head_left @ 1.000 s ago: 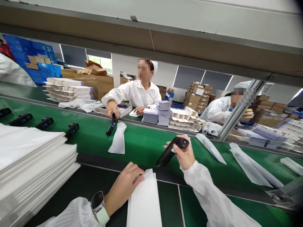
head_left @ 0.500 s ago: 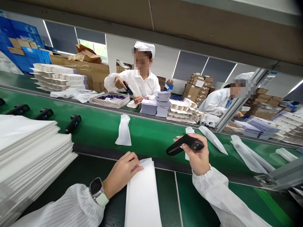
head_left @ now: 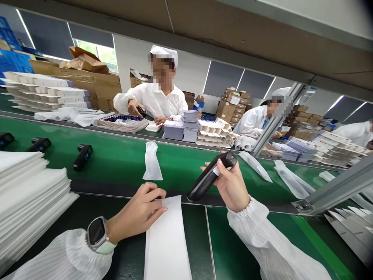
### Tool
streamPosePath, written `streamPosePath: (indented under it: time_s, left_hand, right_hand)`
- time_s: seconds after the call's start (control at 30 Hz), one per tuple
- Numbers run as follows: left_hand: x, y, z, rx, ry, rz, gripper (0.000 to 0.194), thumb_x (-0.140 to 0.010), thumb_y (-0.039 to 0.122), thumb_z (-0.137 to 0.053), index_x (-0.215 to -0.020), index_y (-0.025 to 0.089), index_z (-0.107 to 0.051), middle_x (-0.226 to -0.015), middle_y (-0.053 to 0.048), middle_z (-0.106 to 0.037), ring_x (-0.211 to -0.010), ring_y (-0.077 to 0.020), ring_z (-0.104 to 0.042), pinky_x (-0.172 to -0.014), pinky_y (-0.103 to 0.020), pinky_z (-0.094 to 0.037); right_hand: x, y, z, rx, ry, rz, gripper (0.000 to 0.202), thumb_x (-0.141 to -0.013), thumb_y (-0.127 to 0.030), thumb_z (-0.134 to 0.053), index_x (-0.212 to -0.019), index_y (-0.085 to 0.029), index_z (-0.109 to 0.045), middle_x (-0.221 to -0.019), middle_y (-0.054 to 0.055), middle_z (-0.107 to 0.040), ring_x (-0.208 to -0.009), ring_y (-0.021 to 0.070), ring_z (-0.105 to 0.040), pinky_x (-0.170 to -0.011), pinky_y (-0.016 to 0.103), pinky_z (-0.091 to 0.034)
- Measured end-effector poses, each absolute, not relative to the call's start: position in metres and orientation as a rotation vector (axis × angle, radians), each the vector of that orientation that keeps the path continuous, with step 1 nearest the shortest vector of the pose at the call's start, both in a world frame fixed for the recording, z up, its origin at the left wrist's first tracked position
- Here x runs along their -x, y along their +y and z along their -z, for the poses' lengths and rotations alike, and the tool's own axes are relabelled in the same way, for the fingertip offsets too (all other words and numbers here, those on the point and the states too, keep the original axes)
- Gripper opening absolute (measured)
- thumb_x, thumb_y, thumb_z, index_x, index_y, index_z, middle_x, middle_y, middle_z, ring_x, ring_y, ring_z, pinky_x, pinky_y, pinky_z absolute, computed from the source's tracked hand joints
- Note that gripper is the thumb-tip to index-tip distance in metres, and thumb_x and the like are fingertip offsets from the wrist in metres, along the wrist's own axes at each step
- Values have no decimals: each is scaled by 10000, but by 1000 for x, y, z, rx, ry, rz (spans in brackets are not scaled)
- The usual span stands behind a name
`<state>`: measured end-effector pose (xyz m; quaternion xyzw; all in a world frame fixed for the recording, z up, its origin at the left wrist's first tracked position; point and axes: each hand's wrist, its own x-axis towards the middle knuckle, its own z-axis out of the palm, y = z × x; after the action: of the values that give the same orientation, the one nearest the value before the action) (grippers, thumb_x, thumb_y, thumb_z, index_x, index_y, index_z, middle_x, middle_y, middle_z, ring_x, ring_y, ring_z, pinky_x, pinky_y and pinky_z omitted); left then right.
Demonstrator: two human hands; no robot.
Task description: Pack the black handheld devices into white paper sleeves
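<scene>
My right hand (head_left: 230, 182) grips a black angled handheld device (head_left: 204, 181) over the near edge of the green belt. The device tilts, its long handle pointing down to the left and a pale label showing on its side. My left hand (head_left: 148, 206), with a watch on the wrist, is at the upper left edge of a white flat sleeve (head_left: 167, 245) lying on the dark green bench. Its thumb and forefinger are apart, and I see nothing held between them. Whether the fingertips touch the sleeve is hard to tell.
A tall stack of white sheets (head_left: 26, 206) stands left. On the green belt (head_left: 116, 155) lie several black devices (head_left: 83, 156) and white sleeves (head_left: 153, 161). Across it, a person in white (head_left: 163, 99) works beside open cartons (head_left: 215, 132). A metal post (head_left: 329, 190) slants at right.
My right hand has turned the black device, so its handle points more steeply down and its label shows. My left thumb and fingers have spread at the sleeve's edge. The view has shifted right.
</scene>
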<state>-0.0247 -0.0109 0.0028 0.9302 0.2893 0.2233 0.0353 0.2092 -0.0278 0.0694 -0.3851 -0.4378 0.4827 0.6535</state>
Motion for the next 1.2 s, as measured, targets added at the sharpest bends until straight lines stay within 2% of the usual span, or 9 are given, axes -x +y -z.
streamPosePath:
  time_s: [0.1, 0.27, 0.33, 0.43, 0.57, 0.73, 0.83, 1.03, 1.2]
  left_hand:
    - [24, -13, -3, -2880, 811, -680, 153, -791, 213, -434, -708, 191, -561, -887, -25, -517, -841, -198, -380, -717, -311, -340]
    - [23, -15, -4, -2801, 747, -603, 168, -815, 198, -404, -723, 160, -539, -764, -29, -521, -756, -169, -382, -680, -296, -326]
    - [22, -15, -3, -2752, 726, -570, 180, -825, 219, -398, -718, 156, -529, -713, -21, -505, -710, -151, -382, -656, -280, -321]
    - [19, -13, -2, -2631, 742, -611, 177, -829, 243, -403, -725, 157, -517, -706, -11, -497, -689, -133, -396, -632, -248, -321]
    - [14, -14, -6, -2452, 736, -743, 136, -816, 244, -436, -748, 167, -527, -747, -3, -497, -737, -121, -428, -675, -219, -331]
    - [12, -20, -16, -2265, 801, -759, 152, -797, 266, -466, -707, 168, -540, -760, -5, -445, -766, -120, -429, -683, -207, -333]
    - [11, -24, -19, -2154, 806, -766, 160, -781, 287, -488, -690, 168, -542, -751, -2, -408, -749, -118, -419, -669, -206, -329]
    - [-2, -23, -34, -1867, 786, -947, 187, -759, 296, -512, -642, 151, -511, -701, 7, -353, -690, -112, -376, -623, -206, -307]
    - [-13, -24, -56, -1546, 778, -1102, 200, -752, 295, -514, -630, 154, -442, -749, 16, -313, -646, -84, -349, -561, -173, -304]
  right_hand:
    - [-207, -28, -65, 851, -1053, -1059, 336, -767, -295, -475, -1066, -286, -321, -814, -13, -551, -803, 187, -588, -716, 432, -467]
    - [-223, -36, -24, 689, -1552, -447, 328, -706, -127, -526, -988, -271, -439, -977, 29, -519, -909, 200, -538, -730, 413, -481]
    - [-229, -40, -8, 716, -1783, -395, 324, -696, -97, -520, -979, -250, -477, -977, 55, -525, -909, 206, -532, -703, 392, -494]
    - [-225, -43, -10, 753, -1689, -503, 325, -725, -102, -496, -1012, -245, -448, -944, 51, -531, -874, 200, -552, -730, 419, -481]
    - [-196, -37, -56, 602, -1294, -768, 314, -772, -167, -466, -1031, -293, -341, -884, 6, -544, -840, 188, -574, -755, 462, -460]
    - [-161, -18, -77, 551, -1262, -1061, 377, -738, -222, -524, -1038, -301, -310, -806, -18, -552, -722, 157, -599, -720, 402, -476]
    - [-153, -7, -65, 579, -1229, -1200, 390, -700, -233, -572, -1003, -285, -332, -774, -30, -538, -678, 140, -594, -672, 359, -485]
    - [-162, 2, -44, 617, -1350, -1457, 209, -718, -362, -528, -816, -196, -449, -741, -11, -531, -739, 142, -559, -689, 307, -438]
    - [-182, -5, -28, 455, -1699, -1701, 456, -698, -548, -421, -680, -122, -584, -770, 36, -531, -751, 140, -507, -752, 302, -375]
